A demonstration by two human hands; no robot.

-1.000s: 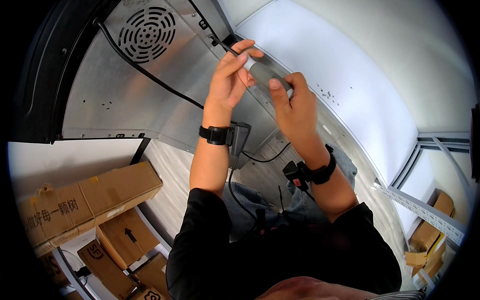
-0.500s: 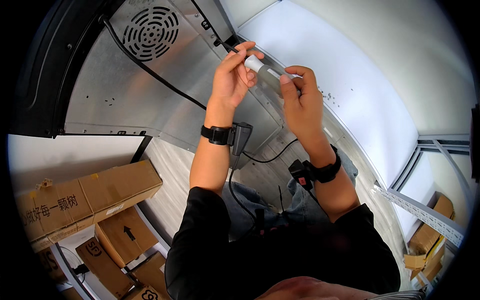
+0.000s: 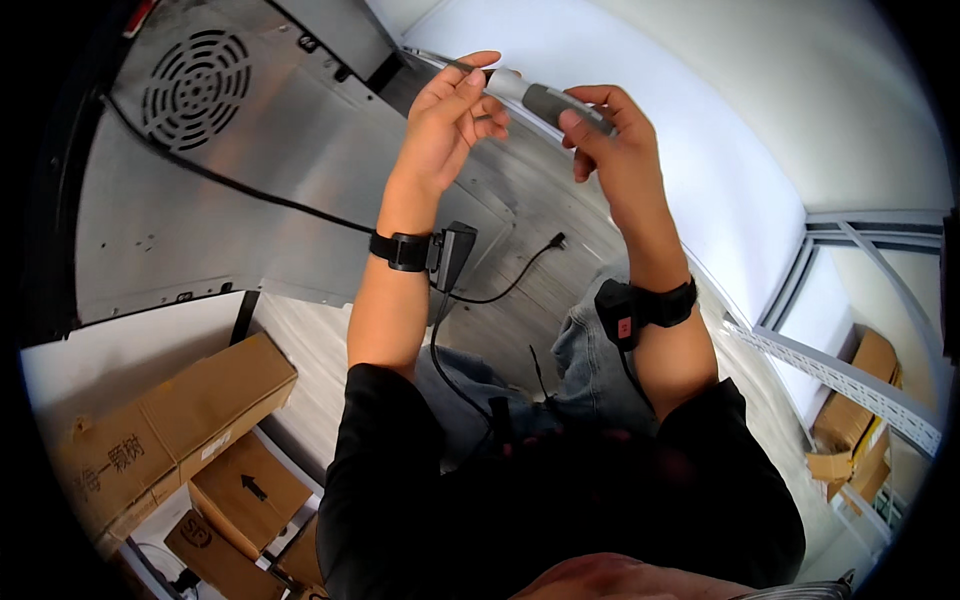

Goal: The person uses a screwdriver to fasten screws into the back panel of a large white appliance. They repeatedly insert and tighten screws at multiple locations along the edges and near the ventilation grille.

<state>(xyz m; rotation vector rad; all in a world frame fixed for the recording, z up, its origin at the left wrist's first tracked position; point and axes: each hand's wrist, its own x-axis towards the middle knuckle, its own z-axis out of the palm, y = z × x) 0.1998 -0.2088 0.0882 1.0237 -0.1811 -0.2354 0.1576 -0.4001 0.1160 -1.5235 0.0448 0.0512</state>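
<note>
My right hand [image 3: 622, 145] is wrapped round the thick grey handle of a screwdriver [image 3: 548, 100], held out in front of me. A pale collar joins the handle to a thin dark shaft pointing left. My left hand [image 3: 440, 125] pinches that shaft between thumb and index finger, its other fingers loosely curled. The shaft's tip is partly hidden by these fingers. To the left stands an appliance's bare metal panel [image 3: 300, 215] with a round slotted vent [image 3: 197, 90]; both hands are apart from it.
A black cable [image 3: 240, 187] runs across the panel behind my left forearm. Its plug [image 3: 557, 241] lies on the wood-look floor. Cardboard boxes [image 3: 190, 430] stand at the lower left. A perforated metal rack [image 3: 850, 375] and more cartons [image 3: 850, 410] are on the right.
The view has turned, so the panel sits further left. Both hands and the screwdriver are higher in view, away from the panel's edge; the cable's plug now shows on the floor.
</note>
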